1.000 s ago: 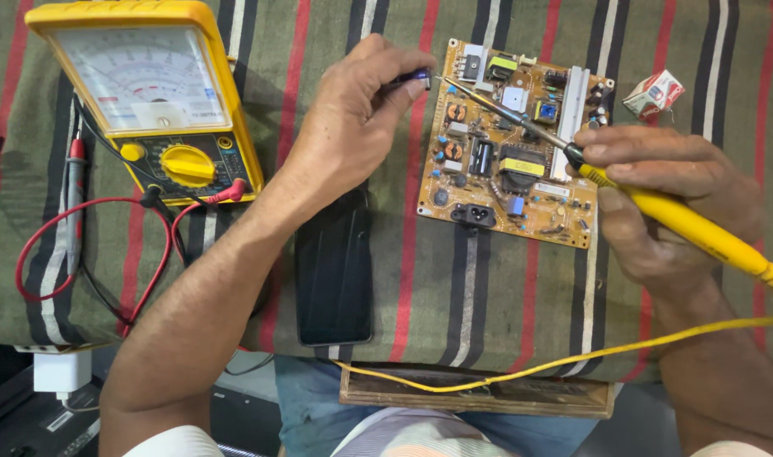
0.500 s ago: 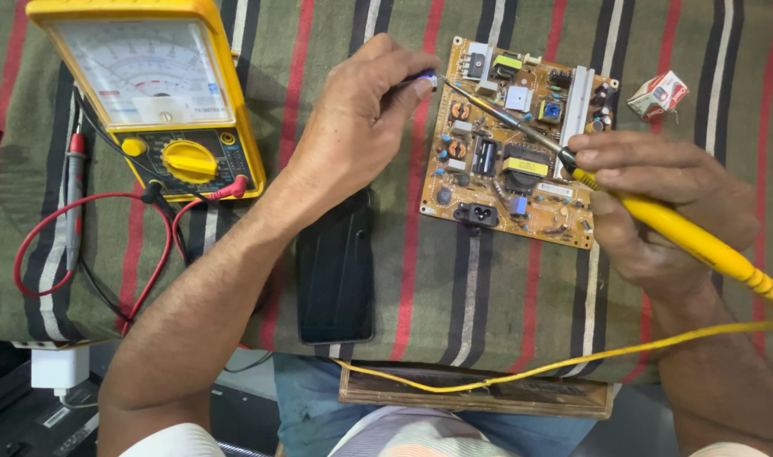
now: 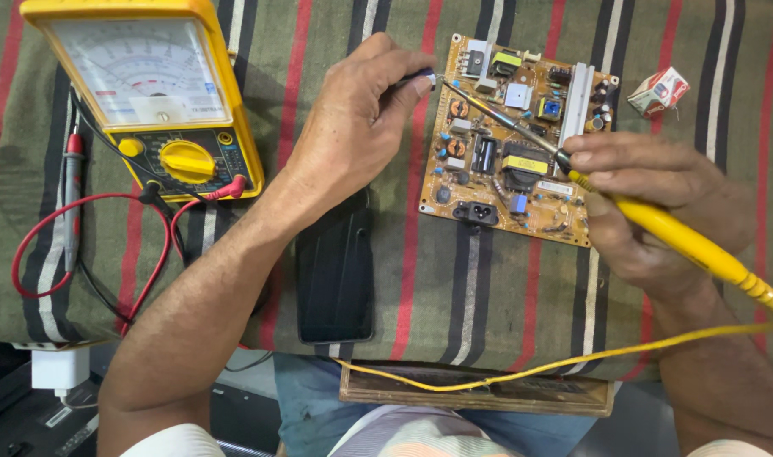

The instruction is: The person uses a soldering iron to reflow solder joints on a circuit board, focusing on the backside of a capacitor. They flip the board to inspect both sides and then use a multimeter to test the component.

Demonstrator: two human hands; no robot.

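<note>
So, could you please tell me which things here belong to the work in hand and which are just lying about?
In use:
- circuit board
- yellow soldering iron, held in the right hand
- thin piece pinched in the left hand at the board's edge

Lying about:
- yellow analog multimeter with its probe leads
- black phone
- small red-and-white box

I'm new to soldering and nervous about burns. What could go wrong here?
The left hand pinches something small right where the soldering iron tip meets the circuit board; fingertips could get burned. The iron's yellow cord trails off the table edge and could snag.
</note>
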